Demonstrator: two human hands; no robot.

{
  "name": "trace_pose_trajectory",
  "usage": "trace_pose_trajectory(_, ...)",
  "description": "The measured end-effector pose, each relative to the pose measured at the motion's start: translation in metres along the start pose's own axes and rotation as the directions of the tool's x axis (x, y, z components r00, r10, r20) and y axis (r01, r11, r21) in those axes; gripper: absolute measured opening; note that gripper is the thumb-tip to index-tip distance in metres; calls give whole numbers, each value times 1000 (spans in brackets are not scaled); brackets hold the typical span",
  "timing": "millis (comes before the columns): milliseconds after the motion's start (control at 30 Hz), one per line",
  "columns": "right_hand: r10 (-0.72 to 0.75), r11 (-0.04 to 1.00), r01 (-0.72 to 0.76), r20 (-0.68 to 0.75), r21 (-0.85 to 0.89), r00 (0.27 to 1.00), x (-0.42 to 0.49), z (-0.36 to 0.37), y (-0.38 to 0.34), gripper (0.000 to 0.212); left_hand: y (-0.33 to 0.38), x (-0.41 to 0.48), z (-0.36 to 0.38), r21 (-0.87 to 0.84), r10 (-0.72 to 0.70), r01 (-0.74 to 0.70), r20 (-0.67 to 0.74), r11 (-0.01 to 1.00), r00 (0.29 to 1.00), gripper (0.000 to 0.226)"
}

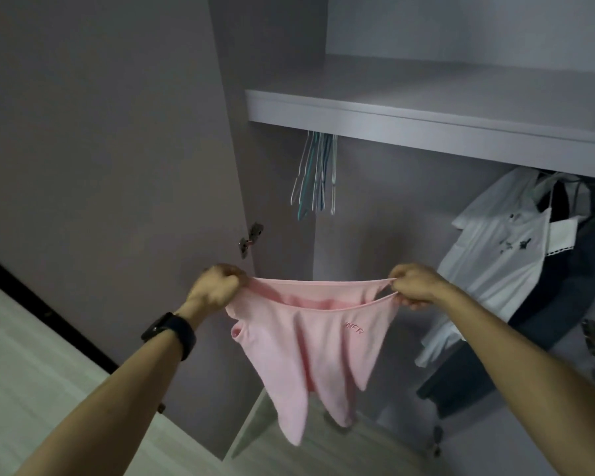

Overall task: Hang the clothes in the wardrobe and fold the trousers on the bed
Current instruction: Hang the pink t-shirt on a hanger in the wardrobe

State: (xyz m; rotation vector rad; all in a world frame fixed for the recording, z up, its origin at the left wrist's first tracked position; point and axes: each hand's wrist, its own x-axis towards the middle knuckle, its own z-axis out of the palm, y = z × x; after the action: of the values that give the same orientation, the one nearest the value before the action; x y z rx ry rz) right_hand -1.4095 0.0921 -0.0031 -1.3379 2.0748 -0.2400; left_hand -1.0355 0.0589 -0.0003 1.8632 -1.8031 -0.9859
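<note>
A pink garment (310, 341) with small embroidered letters hangs stretched between my two hands in front of the open wardrobe (375, 214). My left hand (217, 286) grips its left edge in a fist. My right hand (414, 285) pinches the right edge, fingers curled round the fabric. The cloth's lower part droops in folds towards the floor. A bunch of empty hangers (315, 173) dangles from the rail under the shelf, above and between my hands.
A grey shelf (426, 121) spans the wardrobe above the rail. White and dark clothes (505, 262) hang at the right. The open door (100, 149) stands at the left with its hinge (251, 238). Pale floor (31, 355) lies lower left.
</note>
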Motion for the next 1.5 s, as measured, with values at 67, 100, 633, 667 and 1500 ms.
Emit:
trace_pose_trajectory(67,-49,898,5,89,439,995,0,2,-1,19,4,1,0,-205,40,-26,65,978,997,16)
trace_pose_trajectory(100,-83,827,6,113,562,990,1,1,-1,18,4,2,-3,-242,50,-21,113,970,992,16)
trace_pose_trajectory(633,-285,939,342,-454,46,844,1,26,1,20,-20,24,-14,-53,185,-192,-112,980,976,36)
trace_pose_trajectory(667,-280,935,345,-429,81,859,-1,28,-4,21,-18,24,-11,-67,186,-196,-130,978,974,37)
trace_pose_trajectory(1500,-503,803,564,-289,193,814,18,30,-103,9,45,30,-10,893,912,-340,-156,295,380,13)
